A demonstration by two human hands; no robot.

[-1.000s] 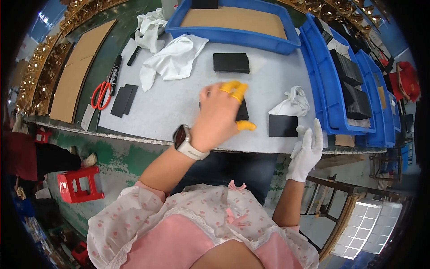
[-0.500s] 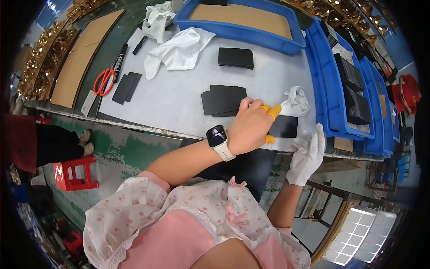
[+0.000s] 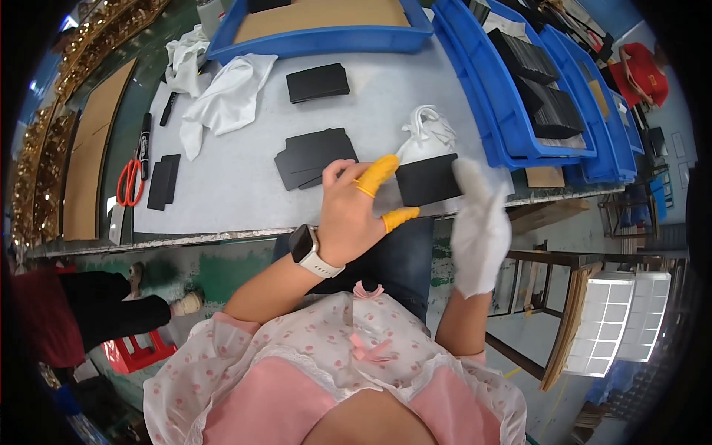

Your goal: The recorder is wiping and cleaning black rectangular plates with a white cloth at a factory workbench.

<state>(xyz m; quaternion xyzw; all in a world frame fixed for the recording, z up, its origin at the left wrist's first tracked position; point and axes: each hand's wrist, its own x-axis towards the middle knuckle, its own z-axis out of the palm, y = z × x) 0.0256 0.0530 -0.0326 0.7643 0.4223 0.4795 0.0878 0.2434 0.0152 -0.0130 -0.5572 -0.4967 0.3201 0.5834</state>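
Note:
A plain black card (image 3: 429, 180) lies level near the table's front edge. My left hand (image 3: 352, 210), bare with yellow finger cots on thumb and forefinger, spans the card's left end, the two tips at its upper and lower edges. My right hand (image 3: 482, 237), in a white glove and smeared by motion, is at the card's right end; its finger grip is hidden. Beside my left hand's knuckles sits a fanned pile of black cards (image 3: 315, 154). Farther back stands a neater black stack (image 3: 317, 81). A crumpled white cloth (image 3: 428, 133) lies just beyond the card.
Blue trays (image 3: 512, 111) with black card stacks line the right side; another blue tray (image 3: 319, 43) stands at the back. White cloths (image 3: 230, 93), red-handled scissors (image 3: 130, 183), a black marker (image 3: 144, 141) and two dark cards (image 3: 163, 182) lie left. A person's legs (image 3: 111, 308) show far left.
The view has swung, shifting the table leftward in the picture. My gloved right hand has come from beside the card to its right end. My left hand stays at the card's left end.

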